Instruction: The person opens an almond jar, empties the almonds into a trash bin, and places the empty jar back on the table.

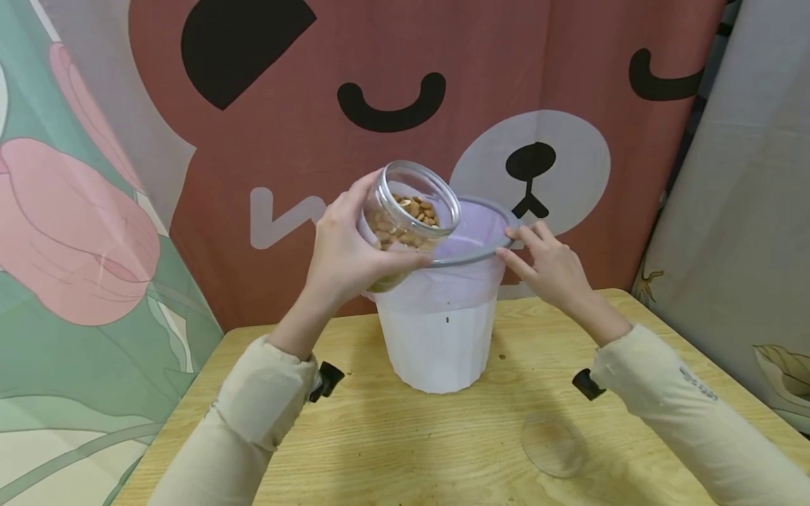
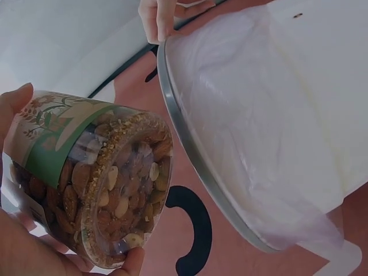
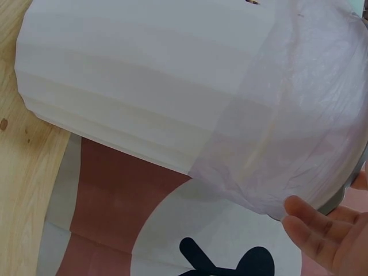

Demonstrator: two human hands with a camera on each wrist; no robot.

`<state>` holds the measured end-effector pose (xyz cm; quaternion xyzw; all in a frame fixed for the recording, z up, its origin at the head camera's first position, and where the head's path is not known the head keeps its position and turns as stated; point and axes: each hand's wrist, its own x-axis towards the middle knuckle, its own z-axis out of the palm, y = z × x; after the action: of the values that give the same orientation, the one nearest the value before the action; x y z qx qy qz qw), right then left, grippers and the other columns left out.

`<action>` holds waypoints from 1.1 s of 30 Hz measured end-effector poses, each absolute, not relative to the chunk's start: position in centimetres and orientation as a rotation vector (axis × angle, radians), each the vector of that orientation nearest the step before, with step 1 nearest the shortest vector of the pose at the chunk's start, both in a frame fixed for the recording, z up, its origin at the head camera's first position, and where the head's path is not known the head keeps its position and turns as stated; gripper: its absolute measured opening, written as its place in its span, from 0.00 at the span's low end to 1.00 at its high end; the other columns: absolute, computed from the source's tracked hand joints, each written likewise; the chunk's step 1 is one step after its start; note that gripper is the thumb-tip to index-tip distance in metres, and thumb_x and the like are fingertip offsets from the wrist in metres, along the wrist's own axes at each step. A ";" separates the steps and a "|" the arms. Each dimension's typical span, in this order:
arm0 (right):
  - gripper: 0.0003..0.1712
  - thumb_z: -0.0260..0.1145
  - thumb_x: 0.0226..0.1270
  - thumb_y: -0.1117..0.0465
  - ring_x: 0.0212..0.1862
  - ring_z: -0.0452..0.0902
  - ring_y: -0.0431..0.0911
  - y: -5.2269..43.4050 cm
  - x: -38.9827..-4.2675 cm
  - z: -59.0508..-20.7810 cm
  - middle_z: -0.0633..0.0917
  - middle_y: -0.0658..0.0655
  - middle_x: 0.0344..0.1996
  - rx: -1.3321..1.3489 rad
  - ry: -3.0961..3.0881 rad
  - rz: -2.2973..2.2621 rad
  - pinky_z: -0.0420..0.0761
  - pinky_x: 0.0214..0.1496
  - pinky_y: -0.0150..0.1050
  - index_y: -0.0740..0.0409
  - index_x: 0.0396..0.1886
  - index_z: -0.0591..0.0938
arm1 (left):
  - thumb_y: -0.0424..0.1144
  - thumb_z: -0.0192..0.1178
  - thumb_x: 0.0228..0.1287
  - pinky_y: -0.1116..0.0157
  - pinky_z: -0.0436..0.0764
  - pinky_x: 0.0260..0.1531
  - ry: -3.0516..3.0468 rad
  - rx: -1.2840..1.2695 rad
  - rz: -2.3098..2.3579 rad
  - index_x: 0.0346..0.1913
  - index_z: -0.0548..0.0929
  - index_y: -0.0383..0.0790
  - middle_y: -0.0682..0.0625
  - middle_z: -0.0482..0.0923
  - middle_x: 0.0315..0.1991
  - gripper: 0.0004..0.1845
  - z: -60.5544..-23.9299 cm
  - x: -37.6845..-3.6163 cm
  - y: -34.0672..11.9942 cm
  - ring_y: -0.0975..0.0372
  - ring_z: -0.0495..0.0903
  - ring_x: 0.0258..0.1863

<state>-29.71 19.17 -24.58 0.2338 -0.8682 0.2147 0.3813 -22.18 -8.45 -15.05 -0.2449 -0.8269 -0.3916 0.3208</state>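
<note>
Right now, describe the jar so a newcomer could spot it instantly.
Start at the white bin standing mid-table on the wooden table. At its grey rim, the left hand grips a clear jar tilted toward the bin's opening. It alone holds almonds and wears a green floral label, unlike the flat clear lid lying on the table.

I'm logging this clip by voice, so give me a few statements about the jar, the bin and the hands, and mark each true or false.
1. The left hand grips a clear jar of nuts tilted toward the bin. True.
2. The jar has its lid screwed on. False: its mouth is open, and a clear lid lies on the wooden table.
3. The right hand touches the grey rim of the white bin. True.
4. The bin has no liner. False: a pale purple bag lines it and folds over the outside.
5. The bin lies on its side. False: it stands upright on the table.
</note>
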 end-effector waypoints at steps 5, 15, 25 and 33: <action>0.26 0.55 0.64 0.47 0.16 0.61 0.43 19.2 -29.7 -24.6 0.70 0.58 0.34 0.595 -2.210 0.544 0.63 0.14 0.37 0.62 0.52 0.75 | 0.52 0.76 0.24 0.58 0.66 0.44 -2.200 -0.613 -0.978 0.61 0.68 0.52 0.54 0.73 0.47 0.50 -14.4 -22.7 -8.4 0.61 0.66 0.48; 0.26 0.55 0.64 0.47 0.16 0.61 0.44 19.1 -29.7 -24.6 0.70 0.58 0.34 0.594 -2.213 0.552 0.63 0.14 0.37 0.62 0.52 0.74 | 0.51 0.76 0.23 0.59 0.67 0.43 -2.226 -0.575 -0.907 0.60 0.68 0.51 0.54 0.73 0.46 0.49 -13.2 -23.5 -8.4 0.59 0.65 0.48; 0.26 0.55 0.64 0.47 0.18 0.62 0.44 19.1 -29.7 -24.7 0.70 0.58 0.34 0.598 -2.208 0.564 0.63 0.15 0.37 0.62 0.52 0.74 | 0.53 0.75 0.23 0.57 0.68 0.40 -2.300 -0.510 -0.810 0.58 0.69 0.52 0.52 0.72 0.46 0.48 -12.9 -24.1 -8.7 0.57 0.64 0.47; 0.26 0.56 0.63 0.47 0.19 0.63 0.44 19.1 -29.6 -24.7 0.70 0.58 0.34 0.596 -2.194 0.563 0.63 0.15 0.37 0.62 0.52 0.74 | 0.57 0.73 0.26 0.53 0.67 0.39 -2.373 -0.428 -0.585 0.61 0.66 0.54 0.50 0.70 0.48 0.49 -12.8 -24.6 -8.4 0.55 0.63 0.48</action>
<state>-29.62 19.15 -24.72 0.2344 -0.8629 0.2213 0.3892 -24.57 -8.36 -12.78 -0.1632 -0.9047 -0.2229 0.3243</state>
